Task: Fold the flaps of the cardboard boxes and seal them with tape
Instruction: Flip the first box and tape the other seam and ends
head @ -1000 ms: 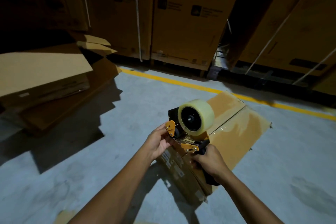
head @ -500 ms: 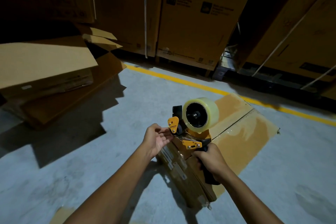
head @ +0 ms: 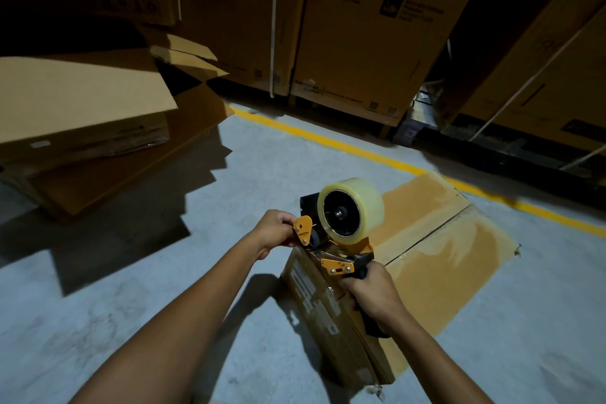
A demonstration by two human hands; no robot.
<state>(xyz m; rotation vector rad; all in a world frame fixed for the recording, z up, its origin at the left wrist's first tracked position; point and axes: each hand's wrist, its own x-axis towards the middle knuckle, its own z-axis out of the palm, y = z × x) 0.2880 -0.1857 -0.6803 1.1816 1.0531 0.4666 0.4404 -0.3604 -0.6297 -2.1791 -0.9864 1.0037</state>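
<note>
Your right hand is wrapped tight around the black pistol handle of the orange-and-black metal tape dispenser, holding it upright with its clear roll of packing tape on top. Your left hand has its fingers pressed together at the dispenser's front end, just behind the small orange tab; whether they pinch the loose tape end or only the tab cannot be told. Compared with a second ago, this hand has drawn slightly back from the tool's nose and closed again on the tab, while the right-hand grip and the dispenser's pose are unchanged. This suggests you are still readying the tape end, and no strip is yet laid on cardboard.

Directly beneath the dispenser, and lower than both hands, lies the flat brown cardboard box on the grey concrete floor. Its near labelled edge sits under your right wrist, and its upper face runs away to the right, a dark seam line crossing it.

Farther out, loose brown cardboard sheets are piled to your left, well apart from the hands. Beyond a yellow painted floor line stand tall strapped brown cartons.
</note>
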